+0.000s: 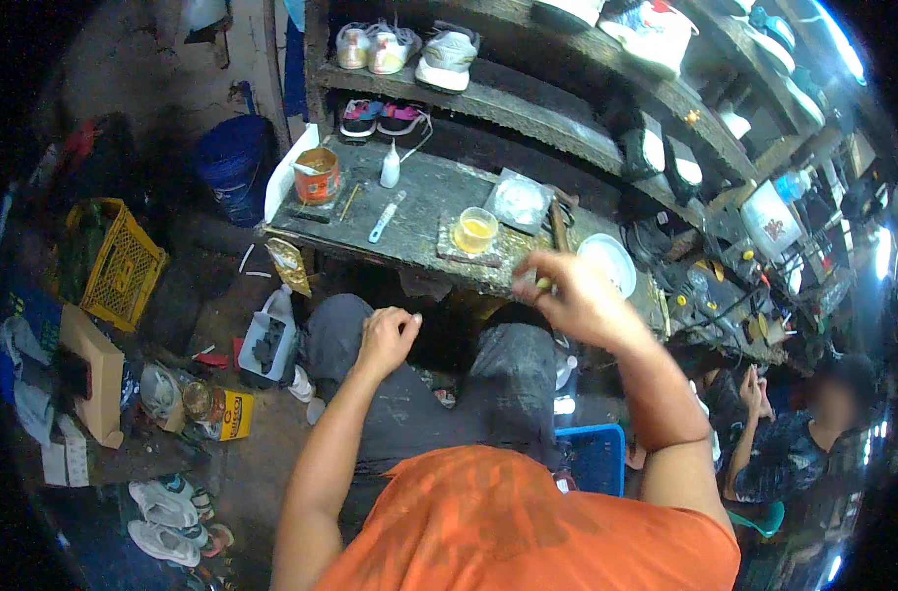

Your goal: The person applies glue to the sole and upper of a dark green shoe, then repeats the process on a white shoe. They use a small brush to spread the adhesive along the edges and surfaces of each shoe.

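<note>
At the bench [424, 209] edge, a small yellowish piece [543, 283], probably light and best gripped endwise, is apparently pinched in the right hand [579, 295]; the left hand [388, 338] is curled loosely.

Place: shoe workshop, pretty grubby one tbh
Shelves [552, 128]: rough planks, loads of sneakers [449, 61]
Bench [424, 202]: beat-up, gunky orange tub [318, 187], white squeeze bottle [391, 170]
</note>
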Demonstrator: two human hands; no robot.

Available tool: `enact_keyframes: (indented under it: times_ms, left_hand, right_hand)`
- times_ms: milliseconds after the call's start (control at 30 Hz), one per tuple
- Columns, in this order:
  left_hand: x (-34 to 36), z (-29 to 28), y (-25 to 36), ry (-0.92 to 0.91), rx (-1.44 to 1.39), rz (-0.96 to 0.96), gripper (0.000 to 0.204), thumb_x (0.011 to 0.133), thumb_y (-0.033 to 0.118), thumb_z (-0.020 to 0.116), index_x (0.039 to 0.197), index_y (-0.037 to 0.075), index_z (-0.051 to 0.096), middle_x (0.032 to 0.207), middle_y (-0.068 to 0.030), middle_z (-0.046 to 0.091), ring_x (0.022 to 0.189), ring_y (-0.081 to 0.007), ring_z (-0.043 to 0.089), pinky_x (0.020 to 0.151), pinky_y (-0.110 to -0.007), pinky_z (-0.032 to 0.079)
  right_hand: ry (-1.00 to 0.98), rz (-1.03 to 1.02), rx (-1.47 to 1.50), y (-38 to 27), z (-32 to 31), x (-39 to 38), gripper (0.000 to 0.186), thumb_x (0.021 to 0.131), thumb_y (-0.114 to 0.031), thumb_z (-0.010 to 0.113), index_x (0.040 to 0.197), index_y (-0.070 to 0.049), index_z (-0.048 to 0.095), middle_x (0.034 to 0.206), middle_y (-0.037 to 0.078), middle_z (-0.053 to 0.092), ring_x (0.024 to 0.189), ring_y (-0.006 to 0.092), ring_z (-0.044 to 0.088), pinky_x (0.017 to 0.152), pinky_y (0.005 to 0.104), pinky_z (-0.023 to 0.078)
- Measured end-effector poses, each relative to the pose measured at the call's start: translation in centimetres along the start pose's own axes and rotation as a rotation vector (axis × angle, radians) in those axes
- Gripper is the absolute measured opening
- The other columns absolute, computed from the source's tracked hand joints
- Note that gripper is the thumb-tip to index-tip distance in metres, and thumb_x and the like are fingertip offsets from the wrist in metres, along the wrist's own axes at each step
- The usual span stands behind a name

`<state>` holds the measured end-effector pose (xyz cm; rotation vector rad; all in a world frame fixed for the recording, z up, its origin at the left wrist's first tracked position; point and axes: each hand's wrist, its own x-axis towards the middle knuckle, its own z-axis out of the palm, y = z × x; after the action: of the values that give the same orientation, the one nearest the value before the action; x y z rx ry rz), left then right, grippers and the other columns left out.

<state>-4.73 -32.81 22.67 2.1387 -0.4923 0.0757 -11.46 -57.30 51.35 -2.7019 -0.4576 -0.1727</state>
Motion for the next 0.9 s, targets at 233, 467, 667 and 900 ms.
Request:
enact_keyframes:
  times_ms: [233,467,667,900]
  left_hand:
    - [-3.7,-9.3,0.7,-0.092,0.561,0.039,0.056,0.091,0.039,0.071,0.135,0.006,0.063,0.127,-0.0216,0.067,0.121,-0.0378,0.063,0.108,-0.043,0.046]
    - [9.0,-20.3,9.9,0.216,-0.468,0.001,0.031,0.098,0.021,0.067,0.122,0.001,0.067,0.102,-0.0068,0.073,0.095,-0.0137,0.069,0.088,-0.03,0.054]
    - [30.9,-22.1,13.4,0.327,-0.33,0.01,0.057,0.096,0.03,0.071,0.143,0.006,0.052,0.126,-0.0147,0.065,0.106,-0.021,0.066,0.084,-0.033,0.058]
    - [45.2,-17.8,9.6,0.369,0.758,-0.031,0.06,0.083,0.032,0.075,0.135,0.009,0.057,0.126,-0.0249,0.066,0.119,-0.039,0.064,0.101,-0.045,0.05]
  right_hand:
    - [-0.242,0.253,-0.182,5.0,8.0,-4.6,0.033,0.092,-0.04,0.068,0.09,-0.007,0.069,0.082,0.019,0.071,0.081,0.0408,0.07,0.071,0.053,0.053]
    - [-0.157,0.427,-0.088,8.6,10.8,-11.1,0.028,0.089,-0.034,0.073,0.103,-0.009,0.072,0.084,0.017,0.072,0.08,0.0376,0.07,0.07,0.0471,0.054]
    - [0.16,0.494,0.264,9.6,12.4,-12.5,0.02,0.09,-0.024,0.075,0.096,-0.005,0.074,0.084,0.018,0.072,0.075,0.0337,0.071,0.067,0.0416,0.054]
    - [0.277,0.677,0.421,10.3,11.0,-14.9,0.016,0.09,-0.019,0.075,0.095,-0.004,0.074,0.076,0.012,0.07,0.064,0.0189,0.064,0.06,0.0324,0.049]
